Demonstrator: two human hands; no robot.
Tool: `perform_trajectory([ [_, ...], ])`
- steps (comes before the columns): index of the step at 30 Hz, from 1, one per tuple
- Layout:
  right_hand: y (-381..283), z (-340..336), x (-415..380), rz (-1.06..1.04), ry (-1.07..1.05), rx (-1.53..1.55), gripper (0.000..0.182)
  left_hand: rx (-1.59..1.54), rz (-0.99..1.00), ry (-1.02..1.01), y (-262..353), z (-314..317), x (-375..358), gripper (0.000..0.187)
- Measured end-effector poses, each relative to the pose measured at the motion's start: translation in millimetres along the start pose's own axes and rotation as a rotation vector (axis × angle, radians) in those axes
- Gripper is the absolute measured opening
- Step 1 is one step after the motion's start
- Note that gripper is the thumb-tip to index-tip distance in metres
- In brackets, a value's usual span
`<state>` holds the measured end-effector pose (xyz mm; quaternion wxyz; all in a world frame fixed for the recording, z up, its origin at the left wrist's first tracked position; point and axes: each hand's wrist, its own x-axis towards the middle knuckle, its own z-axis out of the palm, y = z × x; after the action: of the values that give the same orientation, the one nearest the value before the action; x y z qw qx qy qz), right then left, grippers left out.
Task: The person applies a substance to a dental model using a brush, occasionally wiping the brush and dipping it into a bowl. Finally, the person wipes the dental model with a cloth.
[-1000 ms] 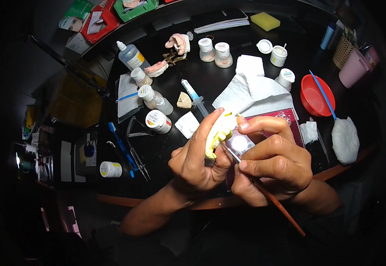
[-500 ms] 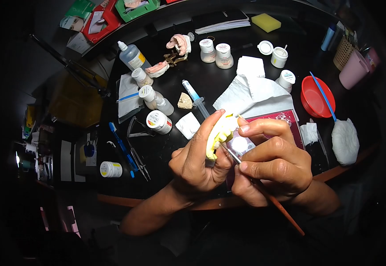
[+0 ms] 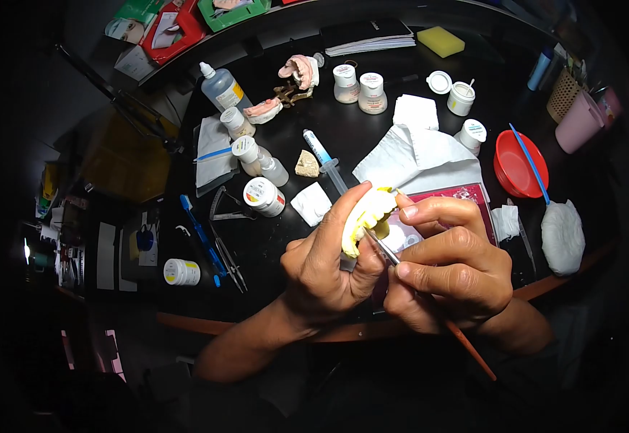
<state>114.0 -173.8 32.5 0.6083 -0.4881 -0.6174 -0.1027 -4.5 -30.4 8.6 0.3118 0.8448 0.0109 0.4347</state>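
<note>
My left hand is closed around a yellow-and-white dental model, a curved row of teeth held up above the table. In my right hand is a thin brush with a brown wooden handle and a metal ferrule. Its tip meets the inner side of the model near the teeth, though the bristles are hard to make out. The right index finger reaches to the model's upper right end. Below the hands lies a magenta-edged palette, largely covered by them.
White tissue lies behind the hands. A red bowl and a white cloth pad are on the right. To the left are a jar, a syringe, a blue toothbrush and an articulator with pink-and-white casts.
The dental model has turned slightly and shows more of its teeth. Hands and brush have shifted a little right, and the whole view has moved slightly. Both holds stay the same.
</note>
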Motion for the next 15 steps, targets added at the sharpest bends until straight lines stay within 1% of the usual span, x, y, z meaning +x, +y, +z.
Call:
perform_trajectory([
  [15,0.0,1.0,-0.5,0.003,-0.004,0.013,0.019,-0.008,0.002,-0.014,-1.1,-0.8,-0.6,0.049],
])
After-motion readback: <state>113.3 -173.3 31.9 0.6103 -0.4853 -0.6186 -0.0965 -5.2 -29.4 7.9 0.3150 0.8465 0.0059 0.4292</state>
